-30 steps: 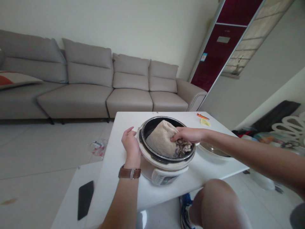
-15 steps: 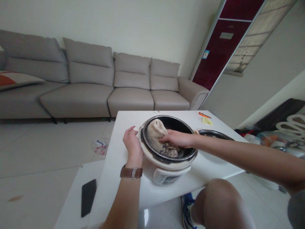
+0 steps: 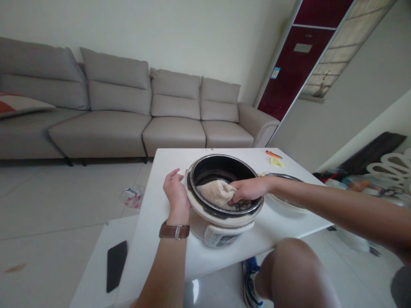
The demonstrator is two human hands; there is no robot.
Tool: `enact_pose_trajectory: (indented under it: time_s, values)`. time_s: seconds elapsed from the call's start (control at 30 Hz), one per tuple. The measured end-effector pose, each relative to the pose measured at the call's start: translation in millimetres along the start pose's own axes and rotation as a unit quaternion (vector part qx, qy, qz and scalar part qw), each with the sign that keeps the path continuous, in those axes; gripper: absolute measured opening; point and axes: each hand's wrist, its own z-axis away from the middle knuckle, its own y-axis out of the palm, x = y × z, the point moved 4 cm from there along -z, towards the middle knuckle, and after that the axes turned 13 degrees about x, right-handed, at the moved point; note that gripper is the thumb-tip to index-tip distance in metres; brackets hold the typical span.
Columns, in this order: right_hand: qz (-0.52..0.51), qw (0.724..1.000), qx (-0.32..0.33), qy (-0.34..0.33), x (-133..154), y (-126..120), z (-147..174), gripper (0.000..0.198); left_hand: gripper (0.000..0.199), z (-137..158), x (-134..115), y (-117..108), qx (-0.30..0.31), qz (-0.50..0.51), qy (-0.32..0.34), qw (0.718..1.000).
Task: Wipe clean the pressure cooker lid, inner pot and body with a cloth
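A white electric pressure cooker (image 3: 221, 235) stands on the white table, uncovered, with a dark inner pot (image 3: 221, 164) inside. Its control panel faces me. My right hand (image 3: 250, 189) reaches into the pot from the right, closed on a beige cloth (image 3: 216, 192) with dark patterned parts. The cloth lies bunched against the near inner wall; some of its lower part is hidden by the hand and rim. Against the cooker's left side rests my left hand (image 3: 176, 192), its fingers loosely extended and not wrapped round anything visible.
The round lid (image 3: 285, 199) lies on the table (image 3: 199, 265) to the cooker's right, partly under my right forearm. An orange pen (image 3: 273, 154) and a yellow scrap (image 3: 276, 162) lie at the far right. A dark flat object (image 3: 116, 266) is on a lower surface at left. A sofa (image 3: 175, 130) stands behind.
My right hand has moved the cloth down and toward the near right side of the pot; its raised end has folded lower. My left hand stays at the cooker's side.
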Motion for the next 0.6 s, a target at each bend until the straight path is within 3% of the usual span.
enact_pose_trajectory:
  time_s: [0.13,0.23,0.4,0.5,0.6]
  values:
    - [-0.108,0.989,-0.103,-0.016,-3.2,-11.0,11.5,0.033,0.029,0.7,-1.0,0.2,-0.002,0.002,-0.006,1.000]
    - [-0.178,0.957,-0.216,-0.071,2.6,-19.8,17.1,0.037,0.031,0.7,-1.8,0.3,0.000,0.002,-0.003,1.000]
    - [-0.157,0.904,-0.370,-0.143,10.8,-39.9,21.3,0.040,0.032,0.0,-0.3,-0.5,0.002,-0.003,-0.001,1.000]
    - [-0.059,0.907,-0.392,-0.142,10.3,-46.2,12.6,0.039,0.031,-0.3,0.3,-0.4,0.005,-0.003,0.000,1.000]
    - [0.025,0.933,-0.328,-0.145,9.1,-38.2,-9.2,0.038,0.030,-0.6,0.0,-0.2,0.003,0.000,0.001,1.000]
